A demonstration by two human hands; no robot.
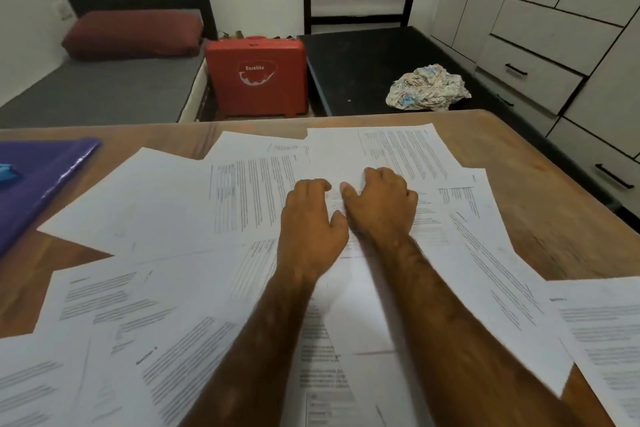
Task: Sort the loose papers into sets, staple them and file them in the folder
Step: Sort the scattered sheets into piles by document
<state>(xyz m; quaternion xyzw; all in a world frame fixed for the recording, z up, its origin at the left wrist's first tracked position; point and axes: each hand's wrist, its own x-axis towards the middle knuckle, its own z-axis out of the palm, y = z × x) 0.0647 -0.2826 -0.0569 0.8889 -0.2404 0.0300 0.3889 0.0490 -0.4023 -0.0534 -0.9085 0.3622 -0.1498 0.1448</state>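
Where the papers overlap, the left hand and right hand rest side by side, fingers bent; I cannot tell whether either grips a sheet.

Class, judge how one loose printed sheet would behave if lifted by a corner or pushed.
Probably floppy: the sheets are thin single pages lying flat. Likely slides easily on the wooden table. A push would probably shift overlapping neighbours.

Matt printed papers – glossy purple folder – smooth wood table.
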